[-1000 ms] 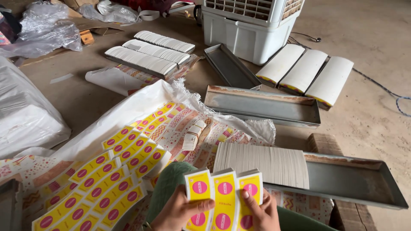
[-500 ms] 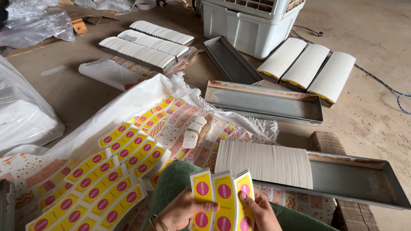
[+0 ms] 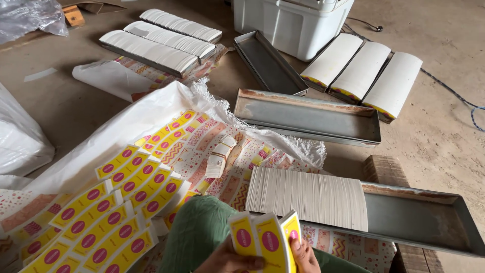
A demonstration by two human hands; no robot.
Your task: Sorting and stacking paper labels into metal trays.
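Both hands are gripping a fanned bunch of yellow paper labels with pink dots [image 3: 265,240] at the bottom edge of the view, lower in the picture than a second ago: the left hand [image 3: 230,261] is pinching the bunch from below with its thumb lying across the front, and the right hand [image 3: 304,255] is closing its fingers on the bunch's right edge. The hands are resting just above a knee in green ribbed cloth [image 3: 199,235]. To the left, overlapping rows of the same yellow labels [image 3: 116,202] are lying on a white woven plastic sack [image 3: 126,131], unchanged since the earlier frames. Just right of the hands, a stack of white label backs [image 3: 308,194] is standing on edge in a long grey metal tray [image 3: 429,225]. Beyond it a second, empty metal tray [image 3: 308,114] and a third narrower one [image 3: 268,63] are lying on the concrete floor [image 3: 444,136]. Three curved white bundles [image 3: 364,71] are sitting beside a white plastic box [image 3: 288,20], which is showing less of itself now as the view has tipped downward. Further white bundles [image 3: 156,43] are lying at upper left.
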